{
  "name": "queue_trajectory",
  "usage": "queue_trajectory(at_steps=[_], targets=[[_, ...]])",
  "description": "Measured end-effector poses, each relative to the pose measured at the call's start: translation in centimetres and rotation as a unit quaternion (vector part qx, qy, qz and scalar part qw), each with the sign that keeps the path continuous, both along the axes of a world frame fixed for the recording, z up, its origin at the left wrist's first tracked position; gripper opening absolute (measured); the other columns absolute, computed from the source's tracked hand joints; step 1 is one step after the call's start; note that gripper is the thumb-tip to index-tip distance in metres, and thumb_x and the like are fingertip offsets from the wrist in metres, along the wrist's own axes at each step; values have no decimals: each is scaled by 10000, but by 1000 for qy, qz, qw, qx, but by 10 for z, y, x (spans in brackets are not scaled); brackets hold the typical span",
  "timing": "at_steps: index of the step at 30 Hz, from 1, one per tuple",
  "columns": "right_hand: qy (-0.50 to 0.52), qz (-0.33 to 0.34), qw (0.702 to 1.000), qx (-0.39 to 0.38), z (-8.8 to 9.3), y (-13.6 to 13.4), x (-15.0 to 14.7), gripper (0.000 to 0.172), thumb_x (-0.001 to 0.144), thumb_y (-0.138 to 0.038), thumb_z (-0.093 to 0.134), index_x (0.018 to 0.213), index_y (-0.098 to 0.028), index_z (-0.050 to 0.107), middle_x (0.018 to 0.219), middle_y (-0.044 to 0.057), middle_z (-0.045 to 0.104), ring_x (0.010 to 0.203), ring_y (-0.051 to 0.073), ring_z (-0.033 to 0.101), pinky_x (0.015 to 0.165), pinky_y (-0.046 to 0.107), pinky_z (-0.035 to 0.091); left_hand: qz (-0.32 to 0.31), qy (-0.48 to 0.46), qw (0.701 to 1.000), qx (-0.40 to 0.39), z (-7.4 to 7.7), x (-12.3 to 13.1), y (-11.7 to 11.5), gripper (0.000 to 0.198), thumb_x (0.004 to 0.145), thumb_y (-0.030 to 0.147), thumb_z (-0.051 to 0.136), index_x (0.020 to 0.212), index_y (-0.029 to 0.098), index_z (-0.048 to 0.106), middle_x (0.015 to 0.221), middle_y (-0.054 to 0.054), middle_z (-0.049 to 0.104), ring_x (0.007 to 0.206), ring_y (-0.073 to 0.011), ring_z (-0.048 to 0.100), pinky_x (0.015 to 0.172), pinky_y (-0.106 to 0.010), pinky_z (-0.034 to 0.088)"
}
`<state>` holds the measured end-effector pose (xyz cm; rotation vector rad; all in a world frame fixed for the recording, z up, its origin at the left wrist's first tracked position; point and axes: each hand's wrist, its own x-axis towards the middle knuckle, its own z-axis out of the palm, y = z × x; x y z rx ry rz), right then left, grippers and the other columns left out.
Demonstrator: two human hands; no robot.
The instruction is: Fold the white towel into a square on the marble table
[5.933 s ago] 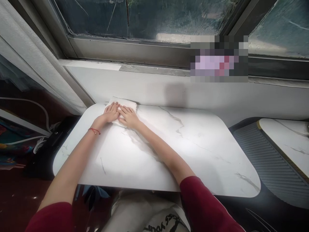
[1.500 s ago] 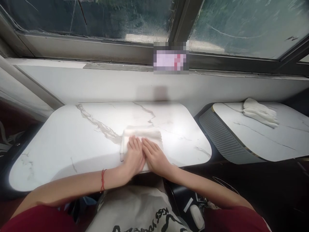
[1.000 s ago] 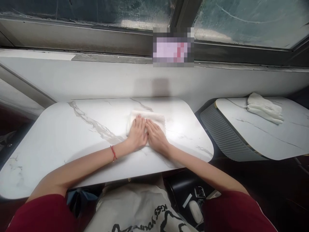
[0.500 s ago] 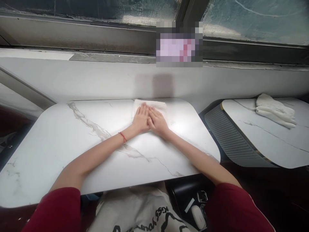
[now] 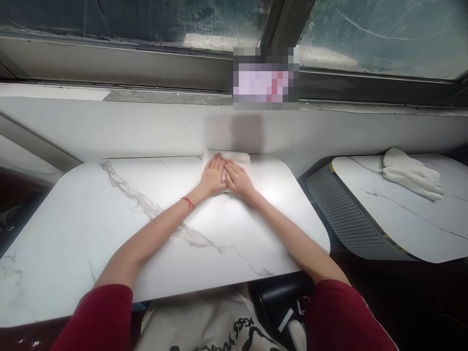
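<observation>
Both my hands lie flat, side by side, on a folded white cloth (image 5: pixel 236 157) at the far edge of the white marbled table (image 5: pixel 120 234). My left hand (image 5: pixel 214 176), with a red string bracelet on its wrist, points its straight fingers toward the wall. Beside it, my right hand (image 5: pixel 237 178) is angled inward, and the two hands touch near the thumbs. Neither hand grips the cloth; the palms press on it from above. The cloth's far edge overlaps the table's back edge by the wall, and its part under the hands is hidden.
A second marbled table (image 5: pixel 402 214) with a ribbed side stands to the right, bearing a crumpled cream cloth (image 5: pixel 411 174). Behind my table rises a white wall (image 5: pixel 146 126) below windows (image 5: pixel 383 39). A black seat (image 5: pixel 272 295) with small items is below the front edge.
My hands and the cloth have slid slightly away from me, so the cloth now reaches past the table's back edge. The camera view has tilted a little upward.
</observation>
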<state>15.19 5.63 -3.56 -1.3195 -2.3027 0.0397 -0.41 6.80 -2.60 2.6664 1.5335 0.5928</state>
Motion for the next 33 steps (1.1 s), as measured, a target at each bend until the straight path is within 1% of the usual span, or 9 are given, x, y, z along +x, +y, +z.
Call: queue_trajectory(at_steps=[4, 11, 14, 16, 19, 23, 28, 31, 33], targets=[[7, -2, 1000, 1, -1, 0, 0, 559, 1037, -297, 304, 1477, -33, 525, 1568, 178, 487, 1514, 264, 396, 1232, 469, 352, -4, 4, 1000, 1, 0, -1, 2, 703, 891, 285, 455, 1512, -44, 423, 1632, -242, 362, 1552, -318, 305, 1282, -462, 235], [21, -20, 999, -23, 2, -1, -2, 520, 1042, -292, 329, 1468, -85, 544, 1552, 157, 518, 1498, 266, 421, 1228, 474, 358, -6, 8, 1000, 1, 6, -1, -2, 678, 901, 280, 454, 1504, -30, 438, 1624, -241, 374, 1543, -304, 328, 1261, -464, 265], [11, -28, 999, -23, 6, -11, 0, 514, 1047, -285, 326, 1469, -84, 540, 1548, 161, 523, 1495, 270, 427, 1223, 478, 366, -15, 15, 1000, -5, 9, 0, -10, 666, 913, 278, 441, 1505, -27, 436, 1624, -237, 377, 1540, -296, 337, 1251, -461, 275], [-7, -34, 999, -21, 9, -26, 8, 514, 1047, -280, 329, 1463, -65, 543, 1543, 176, 523, 1488, 278, 437, 1217, 471, 377, -27, 22, 999, -12, 11, 4, -20, 668, 924, 286, 432, 1511, -34, 425, 1629, -239, 363, 1544, -297, 328, 1249, -458, 270], [-37, -41, 998, -12, 10, -63, 32, 512, 1037, -262, 341, 1455, -51, 548, 1526, 194, 538, 1464, 292, 470, 1193, 470, 414, -72, 27, 997, -25, 12, 19, -46, 682, 946, 325, 435, 1528, -29, 404, 1642, -236, 340, 1548, -304, 317, 1249, -454, 269], [-51, -63, 996, 29, 2, -135, 68, 509, 1007, -189, 347, 1458, -43, 534, 1493, 209, 568, 1444, 296, 495, 1133, 476, 482, -145, 1, 989, -25, 6, 50, -94, 671, 995, 386, 412, 1536, -11, 397, 1649, -236, 329, 1560, -312, 286, 1256, -466, 260], [-45, -155, 983, 86, 5, -229, 95, 481, 996, -150, 384, 1449, -81, 531, 1454, 192, 610, 1402, 297, 544, 1086, 473, 525, -268, -38, 962, -28, -4, 89, -150, 671, 1004, 421, 419, 1530, 4, 391, 1641, -244, 341, 1565, -322, 268, 1257, -495, 267], [-51, -201, 976, 68, 16, -266, 106, 448, 986, -161, 414, 1405, -128, 571, 1392, 154, 666, 1331, 276, 614, 1047, 436, 561, -321, -44, 946, -20, -7, 109, -173, 686, 993, 434, 442, 1515, -9, 401, 1634, -275, 332, 1564, -347, 262, 1251, -512, 271], [-65, -234, 969, 48, 22, -278, 112, 454, 970, -163, 414, 1391, -164, 583, 1363, 141, 686, 1285, 282, 648, 1004, 443, 587, -344, -36, 938, -15, -6, 121, -180, 696, 988, 426, 452, 1505, -38, 404, 1626, -300, 327, 1561, -367, 259, 1256, -511, 256]])
